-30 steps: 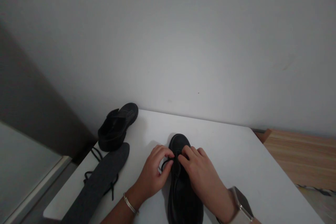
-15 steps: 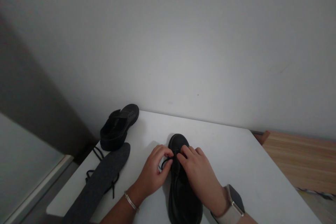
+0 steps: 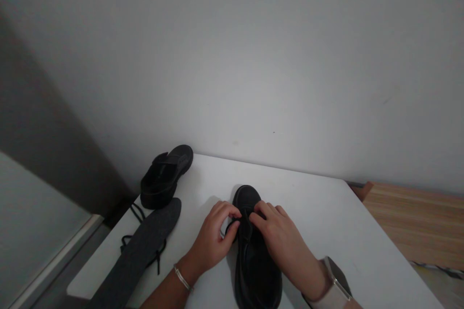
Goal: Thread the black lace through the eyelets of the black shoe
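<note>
From my remote seat, I see the black shoe (image 3: 253,256) lying toe-away at the near middle of the white table (image 3: 326,222), directly under both hands: the left hand (image 3: 213,239) pinches a loop of the black lace (image 3: 229,228) at the shoe's left side, while the right hand (image 3: 281,244) lies over the tongue, its fingertips (image 3: 258,216) pressed together on the lacing. To the left, well apart, a second black shoe (image 3: 166,176) sits near the far corner, with a dark grey insole (image 3: 143,251) lying over a loose lace (image 3: 135,212) beside it. Nothing stands between hands and shoe; a watch (image 3: 335,287) sits on the right wrist, a bangle (image 3: 182,277) on the left.
</note>
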Available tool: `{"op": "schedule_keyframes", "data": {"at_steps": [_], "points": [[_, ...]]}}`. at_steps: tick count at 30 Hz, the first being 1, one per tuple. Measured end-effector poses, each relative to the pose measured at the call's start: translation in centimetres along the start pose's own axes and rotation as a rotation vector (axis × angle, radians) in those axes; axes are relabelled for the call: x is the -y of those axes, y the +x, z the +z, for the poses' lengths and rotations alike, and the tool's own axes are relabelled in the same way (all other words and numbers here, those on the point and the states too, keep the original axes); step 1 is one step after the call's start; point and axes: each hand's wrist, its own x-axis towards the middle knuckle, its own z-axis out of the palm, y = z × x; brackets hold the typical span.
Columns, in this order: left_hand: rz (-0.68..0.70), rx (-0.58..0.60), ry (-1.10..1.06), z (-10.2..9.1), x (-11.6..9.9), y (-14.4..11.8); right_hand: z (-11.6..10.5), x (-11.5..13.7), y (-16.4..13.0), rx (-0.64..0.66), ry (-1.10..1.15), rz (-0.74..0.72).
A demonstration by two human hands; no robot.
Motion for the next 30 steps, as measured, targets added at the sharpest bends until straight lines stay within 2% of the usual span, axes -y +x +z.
{"op": "schedule_keyframes", "data": {"at_steps": [5,10,14,19,22,24,28,30], "points": [[0.011,0.001,0.012,0.0,0.0,-0.1,-1.6,-0.5,-0.8,0.042,0.254,0.008],[0.022,-0.006,0.024,0.1,0.0,0.0,-5.3,-0.8,-2.1,-0.009,0.679,-0.026],[0.037,-0.024,0.025,0.0,0.0,-0.1,-7.7,-0.8,-2.8,-0.183,0.865,-0.052],[0.042,-0.106,-0.02,-0.1,0.0,0.0,-9.2,0.0,-3.0,-0.456,1.069,-0.034],[0.06,-0.129,-0.046,-0.2,-1.1,0.6,-9.8,0.8,-2.7,-0.548,1.141,-0.066],[0.098,-0.081,-0.059,-0.4,-2.4,1.3,-10.0,1.3,-2.4,-0.57,1.165,-0.096],[0.184,0.046,-0.102,-0.5,-5.0,2.7,-10.3,2.0,-2.0,-0.547,1.189,-0.155],[0.174,0.073,-0.154,-0.5,-5.8,3.0,-10.4,2.2,-1.9,-0.506,1.176,-0.171]]}}
